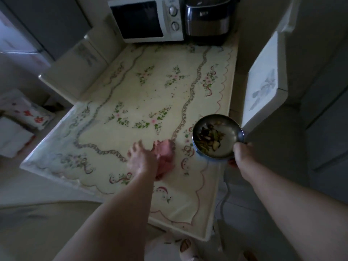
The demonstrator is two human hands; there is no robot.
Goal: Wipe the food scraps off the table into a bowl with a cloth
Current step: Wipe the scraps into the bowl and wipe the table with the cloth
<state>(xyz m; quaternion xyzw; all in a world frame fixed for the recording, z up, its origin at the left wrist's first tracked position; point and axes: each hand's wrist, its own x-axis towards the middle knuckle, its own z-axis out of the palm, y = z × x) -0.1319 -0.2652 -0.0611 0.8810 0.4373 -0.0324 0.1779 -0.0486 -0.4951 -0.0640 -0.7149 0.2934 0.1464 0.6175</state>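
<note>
A table with a cream floral cover fills the middle of the view. A crumpled pink cloth lies on it near the front right. My left hand rests on the cloth's left side, fingers spread. My right hand grips the near rim of a metal bowl, held at the table's right edge and tilted toward the cloth. Dark and green food scraps lie inside the bowl. A few tiny specks dot the cover farther back.
A white microwave and a dark appliance stand at the table's far end. White chairs sit to the left and right. Cushions lie at far left. Slippered feet show on the floor below.
</note>
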